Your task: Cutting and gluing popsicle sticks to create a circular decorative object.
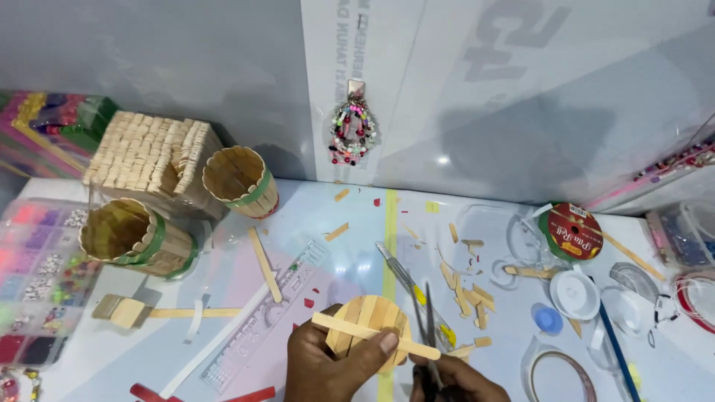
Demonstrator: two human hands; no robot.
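White counter (350, 246) below a grey wall carries craft scraps. At the left of the frame stand two round stick cups (134, 237), beside them a clear ruler (268, 320). At bottom centre the left hand (335, 368) holds a round stick disc (369, 327) with a loose craft stick (372, 336) under the thumb. Just right, the right hand (458, 380) grips dark scissors (430, 335), touching that stick.

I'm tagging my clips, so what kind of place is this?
Most likely a home craft table: wooden-stick cups, a bead organizer box and a clear ruler lie around the left hand, which holds a stick disc.
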